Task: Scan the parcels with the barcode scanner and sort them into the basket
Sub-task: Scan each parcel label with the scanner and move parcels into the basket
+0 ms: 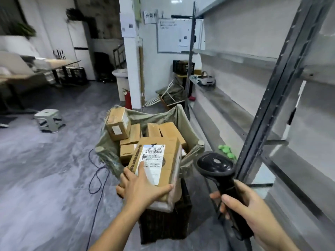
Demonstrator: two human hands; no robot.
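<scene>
My left hand point(139, 185) grips the near end of a cardboard parcel point(167, 160), thumb across its top edge and a finger on the white shipping label point(152, 160), which faces up. The parcel is held over a dark wicker basket point(166, 225). My right hand point(253, 212) grips the handle of a black barcode scanner point(217, 167), whose head stands just right of the parcel. Behind the parcel, a grey-green sack point(179, 116) stands open with several more cardboard parcels point(118, 124) inside.
A metal shelf rack point(272, 109) runs along the right, with a white headset point(205, 80) on one shelf. Green objects point(226, 150) lie on the floor by it. A small stool point(49, 120) stands at left. A dark cable point(96, 178) trails across the floor.
</scene>
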